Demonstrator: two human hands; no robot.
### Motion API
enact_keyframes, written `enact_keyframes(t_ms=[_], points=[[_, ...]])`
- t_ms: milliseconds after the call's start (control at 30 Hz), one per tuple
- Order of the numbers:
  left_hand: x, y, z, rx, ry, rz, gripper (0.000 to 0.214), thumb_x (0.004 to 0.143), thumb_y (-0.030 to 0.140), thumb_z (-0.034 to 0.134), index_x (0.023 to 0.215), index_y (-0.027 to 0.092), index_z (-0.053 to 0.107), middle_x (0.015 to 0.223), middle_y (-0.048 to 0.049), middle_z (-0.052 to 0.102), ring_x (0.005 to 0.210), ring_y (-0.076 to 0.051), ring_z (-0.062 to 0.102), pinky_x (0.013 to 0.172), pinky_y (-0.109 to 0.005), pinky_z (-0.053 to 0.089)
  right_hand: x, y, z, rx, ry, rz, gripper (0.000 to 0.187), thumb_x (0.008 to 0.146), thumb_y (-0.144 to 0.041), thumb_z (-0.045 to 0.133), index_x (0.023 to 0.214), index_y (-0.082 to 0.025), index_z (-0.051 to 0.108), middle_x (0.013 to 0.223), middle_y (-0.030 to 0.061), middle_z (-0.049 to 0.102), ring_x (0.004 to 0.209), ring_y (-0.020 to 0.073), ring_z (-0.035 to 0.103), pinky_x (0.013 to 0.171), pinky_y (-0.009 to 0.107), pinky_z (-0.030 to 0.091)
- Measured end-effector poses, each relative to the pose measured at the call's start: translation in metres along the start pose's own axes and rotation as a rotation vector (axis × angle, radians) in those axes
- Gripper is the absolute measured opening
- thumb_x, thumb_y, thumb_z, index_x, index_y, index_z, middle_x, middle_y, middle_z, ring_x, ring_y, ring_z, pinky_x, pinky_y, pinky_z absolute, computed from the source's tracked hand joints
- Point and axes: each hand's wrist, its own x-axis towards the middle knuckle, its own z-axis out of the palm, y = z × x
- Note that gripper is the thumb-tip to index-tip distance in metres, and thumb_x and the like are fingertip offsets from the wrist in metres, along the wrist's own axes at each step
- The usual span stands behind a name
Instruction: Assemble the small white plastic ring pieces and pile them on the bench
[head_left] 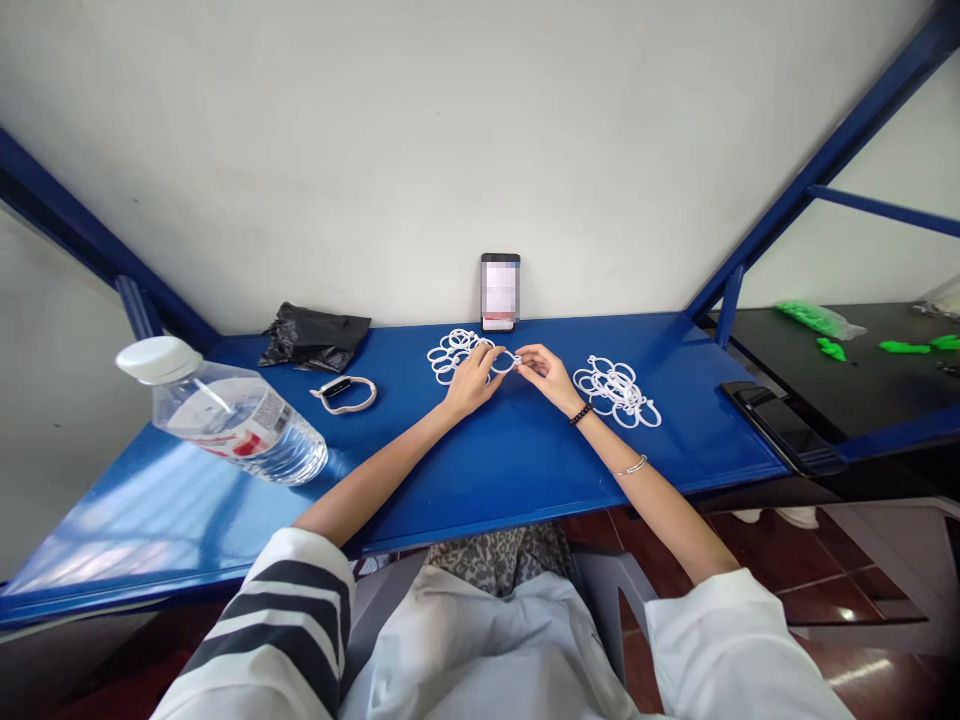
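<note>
A white plastic ring [503,362] is held between my two hands above the blue table [480,470]. My left hand [472,381] curls its fingers round the ring's left side. With thumb and fingertips pinched, my right hand [548,374] grips a small part at the ring's right edge. Behind and left of my left hand lies a pile of white rings [450,352], partly hidden by that hand. Another heap of white rings [616,390] rests on the table just right of my right hand.
A phone [500,292] leans on the wall behind my hands. Leftward are a black plastic bag [315,337], a watch [346,395] and a large water bottle [232,420]. A dark phone [772,415] lies at the table's right edge. Green pieces [814,318] sit on a black table beyond.
</note>
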Motion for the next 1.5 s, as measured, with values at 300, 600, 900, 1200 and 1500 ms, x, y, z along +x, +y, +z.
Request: enact_keyframes(t_ms=[300,600,900,1200,1500], points=[[0.000,-0.001,0.000,0.026,0.010,0.038,0.031,0.091,0.025,0.051,0.122,0.020,0.051,0.104,-0.0107,0.057,0.094,-0.022,0.061,0.074,-0.031,0.052,0.002,0.003,0.000,0.065,0.018,0.044,0.034,0.083,-0.052,0.062,0.098,-0.022,0.063,0.094,0.0052,0.070,0.089,0.0206,0.068,0.087,0.038,0.055],[-0.003,-0.002,0.004,0.006,-0.048,0.051,0.031,0.093,0.017,0.039,0.122,0.020,0.050,0.109,-0.0114,0.056,0.089,-0.019,0.062,0.065,-0.026,0.051,0.001,0.008,0.004,0.122,0.036,0.126,0.033,0.080,-0.051,0.067,0.093,-0.022,0.063,0.086,0.0034,0.069,0.083,0.0197,0.067,0.084,0.038,0.055],[-0.001,0.006,-0.002,-0.114,-0.083,0.008,0.042,0.093,0.040,0.049,0.128,0.016,0.045,0.120,-0.0151,0.056,0.108,-0.025,0.061,0.080,-0.033,0.054,0.002,0.004,0.000,-0.067,0.089,-0.028,0.035,0.082,-0.053,0.063,0.097,-0.022,0.065,0.098,0.0069,0.068,0.091,0.0225,0.066,0.084,0.039,0.053],[0.001,0.003,-0.004,-0.117,-0.185,-0.083,0.042,0.096,0.047,0.040,0.124,0.017,0.050,0.108,-0.0114,0.063,0.103,-0.024,0.062,0.086,-0.035,0.050,-0.002,-0.008,0.004,-0.130,0.129,-0.123,0.029,0.085,-0.047,0.062,0.097,-0.022,0.070,0.097,0.0056,0.070,0.087,0.0198,0.064,0.080,0.034,0.051],[0.002,0.002,-0.004,-0.163,-0.156,-0.092,0.037,0.091,0.046,0.052,0.114,0.017,0.052,0.102,-0.0095,0.062,0.096,-0.023,0.060,0.082,-0.035,0.049,0.001,-0.001,0.002,0.046,0.094,-0.041,0.030,0.080,-0.047,0.068,0.097,-0.022,0.073,0.103,0.0068,0.072,0.096,0.0227,0.066,0.088,0.037,0.051]])
